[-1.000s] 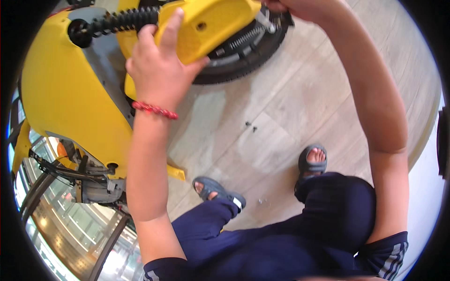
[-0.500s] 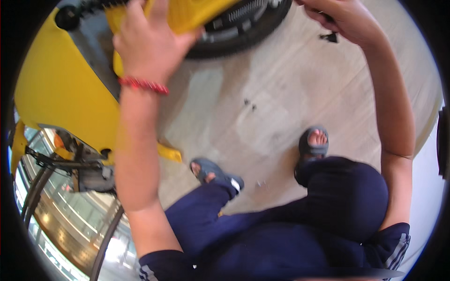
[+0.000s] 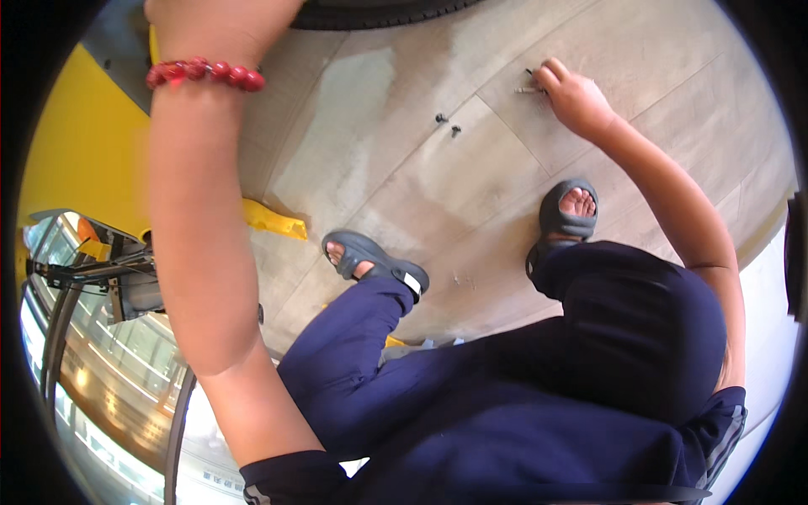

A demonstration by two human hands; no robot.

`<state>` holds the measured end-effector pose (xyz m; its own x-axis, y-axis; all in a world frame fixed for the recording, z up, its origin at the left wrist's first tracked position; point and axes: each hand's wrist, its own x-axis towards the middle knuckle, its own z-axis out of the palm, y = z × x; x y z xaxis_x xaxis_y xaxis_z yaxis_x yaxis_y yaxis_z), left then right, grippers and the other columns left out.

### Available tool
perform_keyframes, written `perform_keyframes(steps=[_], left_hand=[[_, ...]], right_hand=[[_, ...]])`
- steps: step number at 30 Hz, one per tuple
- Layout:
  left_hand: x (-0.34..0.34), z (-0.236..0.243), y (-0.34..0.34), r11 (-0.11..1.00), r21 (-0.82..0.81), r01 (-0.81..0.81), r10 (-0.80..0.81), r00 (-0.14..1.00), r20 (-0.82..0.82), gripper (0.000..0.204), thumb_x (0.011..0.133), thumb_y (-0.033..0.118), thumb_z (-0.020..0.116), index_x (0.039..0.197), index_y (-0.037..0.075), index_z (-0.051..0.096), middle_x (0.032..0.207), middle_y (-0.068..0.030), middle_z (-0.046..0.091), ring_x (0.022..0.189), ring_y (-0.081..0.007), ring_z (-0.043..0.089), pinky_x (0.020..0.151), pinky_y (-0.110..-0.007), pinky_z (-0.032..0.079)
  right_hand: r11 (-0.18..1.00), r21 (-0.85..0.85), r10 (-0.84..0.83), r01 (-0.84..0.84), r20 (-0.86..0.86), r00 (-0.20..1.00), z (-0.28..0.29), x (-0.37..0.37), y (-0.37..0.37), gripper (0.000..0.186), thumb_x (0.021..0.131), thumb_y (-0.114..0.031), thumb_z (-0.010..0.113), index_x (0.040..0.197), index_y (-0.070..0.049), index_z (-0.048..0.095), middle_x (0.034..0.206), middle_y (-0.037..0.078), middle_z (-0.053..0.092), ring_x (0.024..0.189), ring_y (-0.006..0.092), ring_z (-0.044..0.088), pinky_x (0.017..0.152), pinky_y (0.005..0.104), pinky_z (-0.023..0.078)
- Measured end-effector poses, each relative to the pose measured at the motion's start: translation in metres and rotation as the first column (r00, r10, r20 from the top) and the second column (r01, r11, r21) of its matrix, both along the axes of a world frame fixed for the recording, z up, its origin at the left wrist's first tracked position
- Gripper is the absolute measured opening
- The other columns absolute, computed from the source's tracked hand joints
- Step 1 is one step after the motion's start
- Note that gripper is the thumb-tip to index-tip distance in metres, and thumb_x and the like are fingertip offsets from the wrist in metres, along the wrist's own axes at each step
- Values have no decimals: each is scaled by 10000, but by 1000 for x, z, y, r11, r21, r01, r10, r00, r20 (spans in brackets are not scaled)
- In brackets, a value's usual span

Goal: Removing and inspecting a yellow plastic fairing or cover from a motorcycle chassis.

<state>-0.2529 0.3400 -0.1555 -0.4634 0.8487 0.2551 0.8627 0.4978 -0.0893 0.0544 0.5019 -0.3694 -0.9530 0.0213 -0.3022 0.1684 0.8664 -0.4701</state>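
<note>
Down on the floor [image 3: 404,168], right hand [image 3: 576,99] pinching a small screw [image 3: 528,88], probably light, slippery, best nipped by fingertips; left hand [image 3: 215,25] grip hidden, can't tell

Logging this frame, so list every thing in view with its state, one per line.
right hand: down at the floor, fingers on small dark parts.
left hand: raised, mostly out of frame, grip not visible.
two loose screws: lying on the floor, untouched.
tyre: resting on the floor.
red bead bracelet: on left wrist.
</note>
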Motion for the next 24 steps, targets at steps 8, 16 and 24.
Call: perform_keyframes(steps=[8, 16, 24], left_hand=[[9, 10, 2, 998, -22, -64, 64, 998, 9, 915, 535, 271, 871, 1330, 140, 437, 1160, -171, 458, 1099, -367, 475, 943, -430, 412], [0, 10, -5, 999, -32, 38, -36, 998, 46, 780, 640, 291, 816, 1320, 186, 447, 1121, -171, 506, 1037, -342, 530, 883, -438, 450], [-6, 5, -14, 998, 14, 53, -54, 992, 113, 961, 565, 329, 858, 1394, 276, 376, 1186, -163, 475, 1087, -334, 493, 921, -459, 398]], right_hand=[[990, -125, 73, -58, 118, 990, 43, -45, -52, 360, 798, -54, 508, 1157, -48, 486, 971, 152, 578, 764, 339, 643, 638, 429, 533], [949, 76, 307, -306, 7, 952, 12, -50, -121, 312, 754, -164, 604, 1032, -50, 522, 805, 105, 548, 733, 248, 647, 479, 338, 519], [959, -47, 284, -280, 119, 951, 18, -46, -114, 191, 773, -127, 596, 927, -19, 564, 859, 127, 562, 752, 251, 653, 576, 349, 545]])
